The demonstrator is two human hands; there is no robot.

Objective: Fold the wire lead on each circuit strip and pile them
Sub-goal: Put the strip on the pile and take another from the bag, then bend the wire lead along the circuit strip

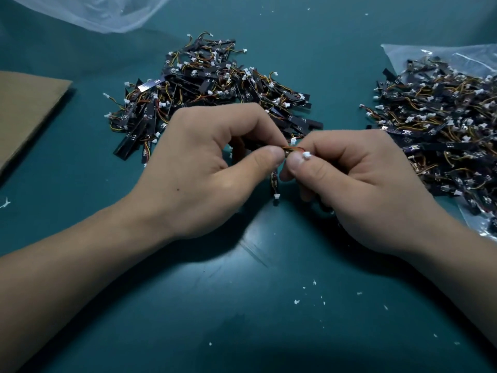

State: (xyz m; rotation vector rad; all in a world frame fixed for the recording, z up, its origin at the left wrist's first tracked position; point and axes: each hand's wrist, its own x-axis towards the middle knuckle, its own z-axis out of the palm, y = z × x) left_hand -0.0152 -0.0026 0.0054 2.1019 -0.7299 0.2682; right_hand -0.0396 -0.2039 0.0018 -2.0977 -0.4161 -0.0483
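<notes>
My left hand (212, 168) pinches a black circuit strip between thumb and forefinger; most of the strip is hidden by the fingers. My right hand (357, 181) pinches its red and yellow wire lead (294, 149), with the white connector (306, 155) resting on the thumb tip. Another strip (274, 184) with a white plug hangs below the thumbs, and I cannot tell which hand holds it. A heap of black strips (212, 87) with wires lies on the green mat (242, 305) behind my hands. A second heap (441, 130) spreads over a clear plastic bag (403, 53) at the right.
A brown cardboard sheet (24, 109) lies at the left edge. White mesh or foam wrap (102, 12) sits at the top left. Small white crumbs (296, 302) are scattered on the mat near me.
</notes>
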